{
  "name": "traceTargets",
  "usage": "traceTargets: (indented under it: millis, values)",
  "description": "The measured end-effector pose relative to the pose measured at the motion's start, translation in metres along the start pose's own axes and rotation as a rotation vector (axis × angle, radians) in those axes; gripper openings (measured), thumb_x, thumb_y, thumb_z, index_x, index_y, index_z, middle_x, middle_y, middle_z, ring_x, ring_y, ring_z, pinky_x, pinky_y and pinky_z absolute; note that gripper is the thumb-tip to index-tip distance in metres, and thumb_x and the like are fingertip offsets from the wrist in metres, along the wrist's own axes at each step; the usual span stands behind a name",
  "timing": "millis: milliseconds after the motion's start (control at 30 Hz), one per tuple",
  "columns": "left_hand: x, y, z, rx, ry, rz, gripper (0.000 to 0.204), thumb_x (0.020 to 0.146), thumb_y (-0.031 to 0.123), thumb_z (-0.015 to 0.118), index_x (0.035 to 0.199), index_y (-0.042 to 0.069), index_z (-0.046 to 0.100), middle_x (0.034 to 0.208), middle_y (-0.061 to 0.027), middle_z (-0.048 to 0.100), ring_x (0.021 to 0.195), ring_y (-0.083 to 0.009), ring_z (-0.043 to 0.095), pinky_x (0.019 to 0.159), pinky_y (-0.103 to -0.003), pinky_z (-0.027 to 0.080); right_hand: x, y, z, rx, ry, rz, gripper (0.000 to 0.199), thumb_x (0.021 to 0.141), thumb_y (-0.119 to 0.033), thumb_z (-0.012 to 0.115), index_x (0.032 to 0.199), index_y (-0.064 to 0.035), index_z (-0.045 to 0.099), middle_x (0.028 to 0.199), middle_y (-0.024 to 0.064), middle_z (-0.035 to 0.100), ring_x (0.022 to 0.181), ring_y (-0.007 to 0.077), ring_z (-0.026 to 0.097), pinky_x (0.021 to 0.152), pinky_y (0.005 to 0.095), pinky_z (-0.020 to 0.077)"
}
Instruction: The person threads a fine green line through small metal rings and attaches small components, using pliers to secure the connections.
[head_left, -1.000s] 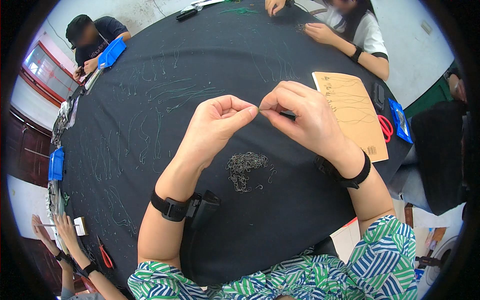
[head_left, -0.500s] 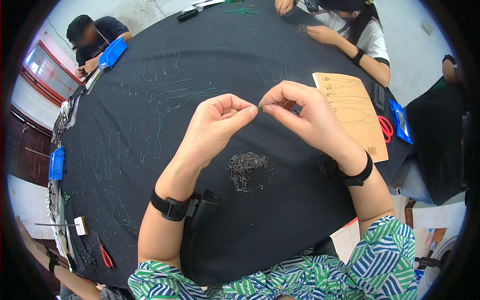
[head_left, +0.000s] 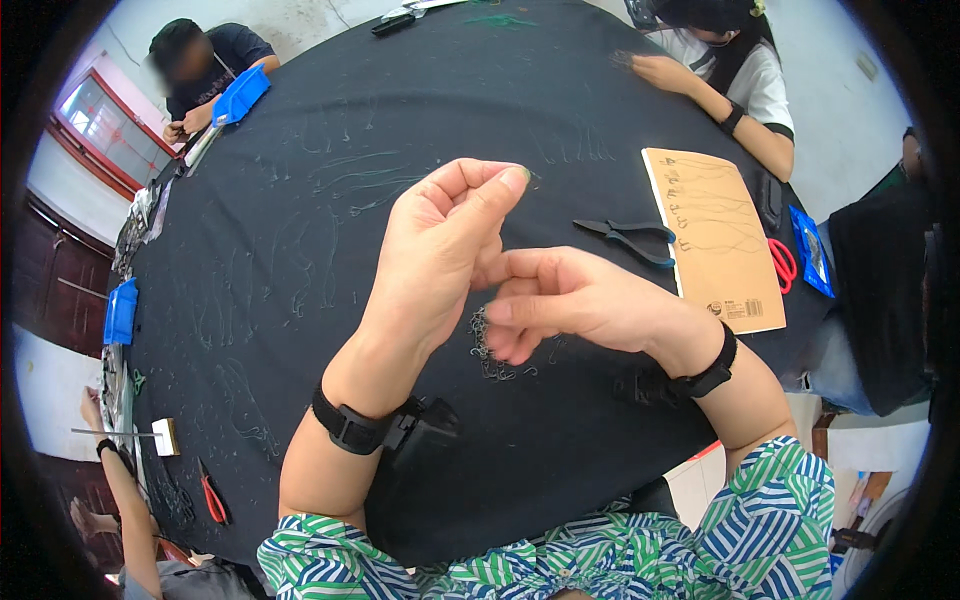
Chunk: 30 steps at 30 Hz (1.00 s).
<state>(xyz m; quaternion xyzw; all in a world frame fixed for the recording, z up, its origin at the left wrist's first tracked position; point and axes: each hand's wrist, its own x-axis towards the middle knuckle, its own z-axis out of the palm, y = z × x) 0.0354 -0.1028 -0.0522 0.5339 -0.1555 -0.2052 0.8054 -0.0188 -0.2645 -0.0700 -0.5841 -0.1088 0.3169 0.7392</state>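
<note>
My left hand (head_left: 440, 230) is raised over the table, its thumb and forefinger pinched on a tiny fish hook (head_left: 537, 182) that barely shows past the fingertips. Something green is visible at the thumb tip. Lower down, my right hand (head_left: 565, 305) is closed, with curled fingers against the heel of the left hand. Whether a thin line runs between its fingers is too fine to see. Beneath it lies a heap of metal fish hooks (head_left: 487, 350), partly hidden by the right hand. Several green fishing lines (head_left: 370, 180) with hooks are laid out on the black cloth.
Dark pliers (head_left: 625, 238) lie beside a tan notebook (head_left: 735, 275) with lines and hooks on it. Red scissors (head_left: 783, 265) and a blue packet (head_left: 810, 250) are at right. Red-handled pliers (head_left: 213, 500) and blue trays (head_left: 121, 312) sit at left. Other people work around the table.
My right hand has left the left fingertips and moved down toward the left wrist. My left hand has risen slightly, still pinching. The dark pliers beside the notebook have come into sight.
</note>
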Motion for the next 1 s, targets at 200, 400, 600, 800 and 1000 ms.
traceTargets:
  millis: [200, 400, 600, 800, 1000]
  values:
    - [0.007, -0.003, -0.016, 0.149, 0.066, 0.094, 0.019, 0.093, 0.017, 0.068, 0.101, 0.0, 0.064, 0.065, 0.0115, 0.048, 0.052, 0.0038, 0.034, 0.045, -0.015, 0.025, -0.01, -0.011, -0.018, -0.168, 0.34, -0.254, 0.024, 0.096, -0.031, 0.062, 0.087, -0.0092, 0.066, 0.065, -0.0076, 0.051, 0.059, 0.0022, 0.047, 0.054, 0.0178, 0.0373]
    - [0.007, -0.002, -0.015, 0.228, 0.078, 0.082, 0.014, 0.094, 0.015, 0.066, 0.098, 0.002, 0.064, 0.066, 0.0101, 0.046, 0.053, 0.0008, 0.031, 0.047, -0.018, 0.023, -0.021, -0.021, -0.049, 0.253, 0.402, -0.63, 0.022, 0.097, -0.022, 0.056, 0.082, -0.0052, 0.054, 0.094, 0.0029, 0.054, 0.063, 0.0048, 0.04, 0.047, 0.0191, 0.0294]
    - [0.01, -0.007, -0.021, 0.22, 0.042, 0.088, 0.016, 0.093, 0.017, 0.068, 0.098, 0.001, 0.066, 0.069, 0.0102, 0.052, 0.054, 0.0039, 0.037, 0.048, -0.015, 0.027, -0.03, -0.027, -0.071, 0.803, 0.334, -0.704, 0.02, 0.098, -0.016, 0.052, 0.091, -0.0003, 0.062, 0.122, 0.0107, 0.058, 0.075, 0.0091, 0.06, 0.052, 0.0184, 0.0445]
    - [0.01, -0.005, -0.022, 0.295, 0.041, 0.089, 0.015, 0.093, 0.016, 0.068, 0.097, 0.002, 0.066, 0.069, 0.0096, 0.052, 0.058, 0.0035, 0.04, 0.05, -0.015, 0.03, -0.03, -0.016, -0.102, 0.795, 0.487, -0.742, 0.016, 0.097, -0.019, 0.057, 0.104, -0.0053, 0.061, 0.121, 0.0124, 0.063, 0.095, 0.017, 0.067, 0.068, 0.024, 0.0563]
    - [0.008, -0.006, -0.023, 0.413, -0.017, 0.061, 0.017, 0.093, 0.017, 0.067, 0.101, 0.003, 0.065, 0.07, 0.0099, 0.052, 0.056, 0.0025, 0.037, 0.049, -0.015, 0.026, -0.021, -0.023, -0.06, -0.236, 0.694, -0.555, 0.031, 0.096, -0.019, 0.06, 0.122, -0.0014, 0.058, 0.118, 0.0092, 0.065, 0.105, 0.0196, 0.065, 0.087, 0.0311, 0.0549]
